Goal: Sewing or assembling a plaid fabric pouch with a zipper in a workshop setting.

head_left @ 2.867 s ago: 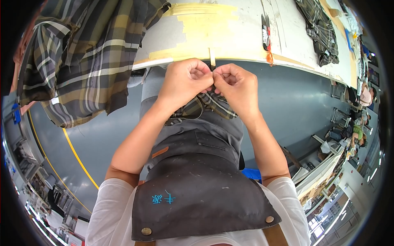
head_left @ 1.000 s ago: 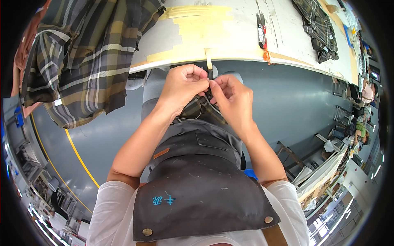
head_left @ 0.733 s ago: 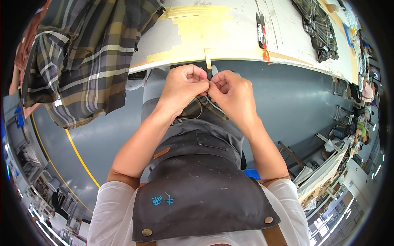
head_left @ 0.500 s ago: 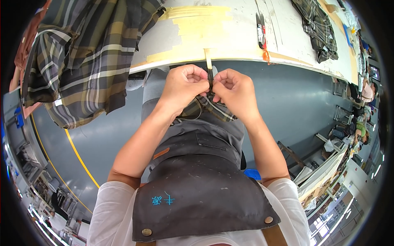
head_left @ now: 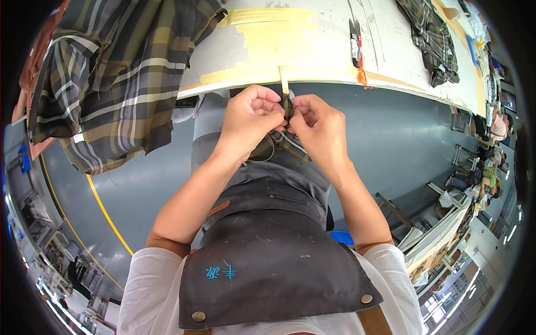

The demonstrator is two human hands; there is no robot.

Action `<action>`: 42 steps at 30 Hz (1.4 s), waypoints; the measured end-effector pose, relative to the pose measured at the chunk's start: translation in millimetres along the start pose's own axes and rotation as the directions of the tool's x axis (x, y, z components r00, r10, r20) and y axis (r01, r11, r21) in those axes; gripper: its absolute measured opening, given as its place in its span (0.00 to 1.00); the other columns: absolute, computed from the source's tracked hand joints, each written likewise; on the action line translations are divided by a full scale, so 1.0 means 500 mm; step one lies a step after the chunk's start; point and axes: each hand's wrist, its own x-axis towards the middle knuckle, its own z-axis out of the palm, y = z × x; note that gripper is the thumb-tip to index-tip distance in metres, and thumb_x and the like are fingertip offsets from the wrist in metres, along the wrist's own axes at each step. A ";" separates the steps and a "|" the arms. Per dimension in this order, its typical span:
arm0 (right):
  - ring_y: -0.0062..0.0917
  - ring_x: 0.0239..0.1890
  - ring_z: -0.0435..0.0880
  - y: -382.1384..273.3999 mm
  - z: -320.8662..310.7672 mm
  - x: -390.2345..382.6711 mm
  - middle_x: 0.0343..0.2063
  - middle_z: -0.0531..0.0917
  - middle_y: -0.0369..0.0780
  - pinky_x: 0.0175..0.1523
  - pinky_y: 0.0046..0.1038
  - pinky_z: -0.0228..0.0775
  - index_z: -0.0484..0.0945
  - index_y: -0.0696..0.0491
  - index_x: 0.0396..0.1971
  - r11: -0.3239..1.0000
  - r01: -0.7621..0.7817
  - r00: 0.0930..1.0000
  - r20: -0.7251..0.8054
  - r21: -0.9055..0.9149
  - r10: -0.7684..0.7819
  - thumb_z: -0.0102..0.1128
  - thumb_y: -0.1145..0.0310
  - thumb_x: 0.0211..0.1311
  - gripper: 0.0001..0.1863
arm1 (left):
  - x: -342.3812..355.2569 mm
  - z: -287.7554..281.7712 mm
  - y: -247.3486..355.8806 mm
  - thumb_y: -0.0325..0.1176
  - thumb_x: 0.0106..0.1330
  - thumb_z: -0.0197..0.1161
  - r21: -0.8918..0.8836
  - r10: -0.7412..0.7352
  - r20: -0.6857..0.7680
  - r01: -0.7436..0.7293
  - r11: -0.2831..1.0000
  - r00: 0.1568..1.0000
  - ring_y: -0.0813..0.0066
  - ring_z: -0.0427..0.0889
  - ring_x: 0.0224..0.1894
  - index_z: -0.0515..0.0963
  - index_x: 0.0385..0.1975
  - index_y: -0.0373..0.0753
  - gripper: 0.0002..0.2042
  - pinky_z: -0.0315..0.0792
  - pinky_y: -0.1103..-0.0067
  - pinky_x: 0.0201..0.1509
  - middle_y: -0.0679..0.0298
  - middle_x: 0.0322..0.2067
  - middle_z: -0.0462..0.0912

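Observation:
A small plaid fabric piece (head_left: 293, 146) in olive, black and white hangs over my lap, just in front of the table edge. Its narrow upper end is at a thin tan strip (head_left: 284, 81) that juts from the table toward me; the fingers partly hide how the two meet. From the left, my left hand (head_left: 250, 114) pinches the cloth between thumb and fingers. My right hand (head_left: 319, 120) pinches it from the other side, its thumb close to the left one.
A large pile of plaid cloth (head_left: 125, 84) drapes over the table's left side. On the white table (head_left: 329, 50), a black and red marker (head_left: 355, 43) lies beside an orange thread tuft (head_left: 363, 77). More plaid pieces (head_left: 432, 42) lie at the right. People work at the far right.
Both hands stay pinched on the cloth and have shifted slightly. The fabric below has bunched a little inward, and less of it shows under the right hand.

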 end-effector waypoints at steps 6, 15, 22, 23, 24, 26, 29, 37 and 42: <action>0.21 0.20 0.80 -0.027 0.010 -0.002 0.17 0.79 0.40 0.25 0.22 0.71 0.74 0.59 0.25 0.989 0.076 0.992 -0.086 -0.131 -0.088 0.60 0.77 0.47 0.05 | -0.002 0.005 -0.010 0.17 0.49 0.58 -0.010 0.052 -0.065 -0.053 0.999 0.997 0.80 0.77 0.24 0.69 0.32 0.30 0.10 0.75 0.85 0.27 0.61 0.24 0.76; 0.20 0.16 0.76 -0.002 0.028 0.012 0.15 0.78 0.39 0.23 0.22 0.67 0.73 0.59 0.24 0.998 -0.068 0.989 -0.127 0.009 0.069 0.58 0.75 0.52 0.05 | 0.002 0.005 -0.044 0.22 0.54 0.59 0.188 0.172 -0.104 -0.150 0.971 0.980 0.83 0.74 0.34 0.69 0.38 0.32 0.12 0.69 0.86 0.36 0.63 0.32 0.75; 0.22 0.15 0.75 -0.005 0.031 0.020 0.14 0.77 0.39 0.22 0.23 0.66 0.72 0.59 0.24 0.996 -0.076 0.990 -0.121 -0.056 0.069 0.57 0.70 0.56 0.08 | 0.046 -0.033 -0.096 0.30 0.56 0.63 -0.023 0.223 -0.002 -0.223 0.975 0.975 0.78 0.69 0.48 0.71 0.42 0.31 0.16 0.62 0.81 0.53 0.62 0.43 0.73; 0.22 0.15 0.74 -0.004 0.031 0.022 0.14 0.76 0.40 0.21 0.24 0.65 0.72 0.59 0.24 0.994 -0.068 0.991 -0.124 -0.082 0.058 0.57 0.70 0.56 0.08 | 0.052 -0.036 -0.096 0.30 0.56 0.63 -0.025 0.222 -0.003 -0.222 0.975 0.975 0.78 0.69 0.48 0.71 0.42 0.31 0.16 0.62 0.81 0.53 0.62 0.43 0.73; 0.22 0.14 0.74 -0.005 0.030 0.023 0.13 0.76 0.40 0.21 0.25 0.64 0.72 0.58 0.24 0.992 -0.060 0.991 -0.126 -0.107 0.046 0.57 0.69 0.56 0.08 | 0.060 -0.040 -0.094 0.29 0.56 0.62 -0.119 0.147 0.093 -0.135 0.984 0.985 0.79 0.70 0.46 0.72 0.42 0.30 0.15 0.64 0.82 0.52 0.63 0.42 0.74; 0.22 0.14 0.73 -0.012 0.028 0.025 0.12 0.75 0.39 0.20 0.25 0.63 0.71 0.58 0.24 0.988 -0.053 0.991 -0.133 -0.147 0.033 0.57 0.69 0.56 0.08 | 0.067 -0.050 -0.087 0.26 0.56 0.62 -0.162 0.068 0.234 -0.030 0.986 0.970 0.84 0.73 0.41 0.75 0.38 0.31 0.11 0.67 0.86 0.46 0.67 0.36 0.77; 0.22 0.12 0.71 -0.013 0.027 0.024 0.11 0.75 0.38 0.19 0.25 0.62 0.71 0.57 0.25 0.982 -0.063 0.990 -0.139 -0.175 0.039 0.58 0.69 0.56 0.08 | 0.079 -0.058 -0.095 0.26 0.56 0.62 -0.199 0.141 0.298 -0.083 0.976 0.944 0.84 0.73 0.39 0.75 0.37 0.32 0.10 0.67 0.86 0.44 0.67 0.35 0.78; 0.28 0.12 0.70 0.032 0.001 -0.020 0.14 0.76 0.39 0.20 0.26 0.64 0.72 0.57 0.24 0.881 0.396 0.907 -0.041 -0.260 -0.420 0.62 0.71 0.51 0.08 | 0.074 -0.038 -0.107 0.29 0.61 0.57 -0.464 0.076 0.311 0.082 0.882 0.947 0.80 0.76 0.34 0.73 0.38 0.34 0.08 0.72 0.82 0.39 0.64 0.34 0.78; 0.31 0.17 0.77 0.015 0.005 -0.057 0.17 0.78 0.41 0.22 0.28 0.67 0.72 0.57 0.24 0.955 0.103 0.986 -0.101 -0.278 -0.135 0.63 0.72 0.49 0.08 | 0.080 -0.031 -0.129 0.34 0.66 0.51 -0.472 0.060 0.309 0.098 0.876 0.949 0.74 0.78 0.33 0.70 0.41 0.34 0.11 0.74 0.79 0.38 0.60 0.31 0.78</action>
